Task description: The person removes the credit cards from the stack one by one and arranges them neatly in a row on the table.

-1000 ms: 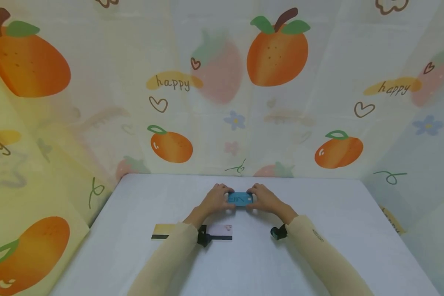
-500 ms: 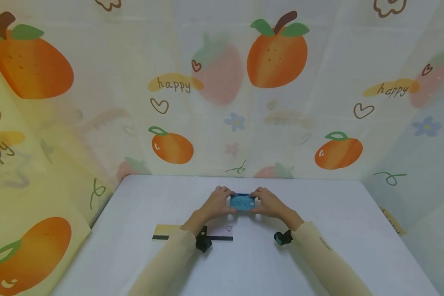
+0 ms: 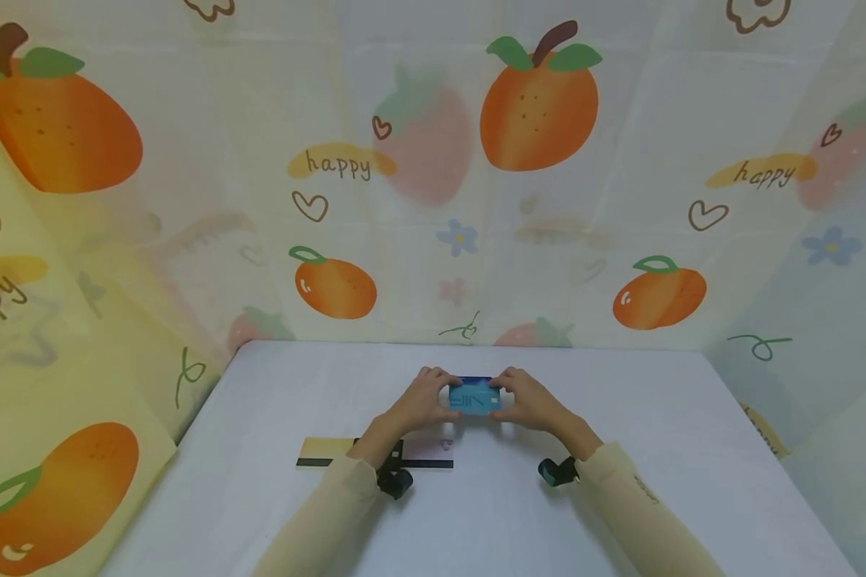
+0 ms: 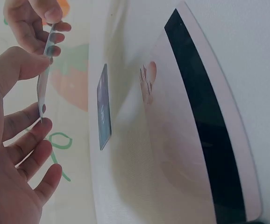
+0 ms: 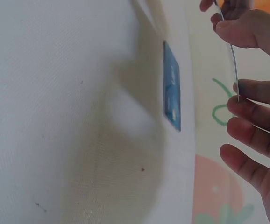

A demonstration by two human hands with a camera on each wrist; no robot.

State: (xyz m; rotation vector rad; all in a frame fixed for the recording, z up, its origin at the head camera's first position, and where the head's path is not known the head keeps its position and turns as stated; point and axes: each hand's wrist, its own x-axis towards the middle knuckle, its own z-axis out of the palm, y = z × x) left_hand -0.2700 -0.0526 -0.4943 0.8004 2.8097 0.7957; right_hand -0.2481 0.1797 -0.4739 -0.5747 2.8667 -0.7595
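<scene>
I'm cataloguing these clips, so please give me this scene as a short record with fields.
Held item: light blue card, clear of the tabletop
Left hand: pinches one end
Right hand: pinches the other end
Lying flat: darker blue card; yellow card and pale pink card, both black-striped
Backdrop: fruit-print sheet

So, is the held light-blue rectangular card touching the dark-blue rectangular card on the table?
Apart: the left wrist view shows printed backdrop between the light-blue card and the dark-blue card.
</scene>
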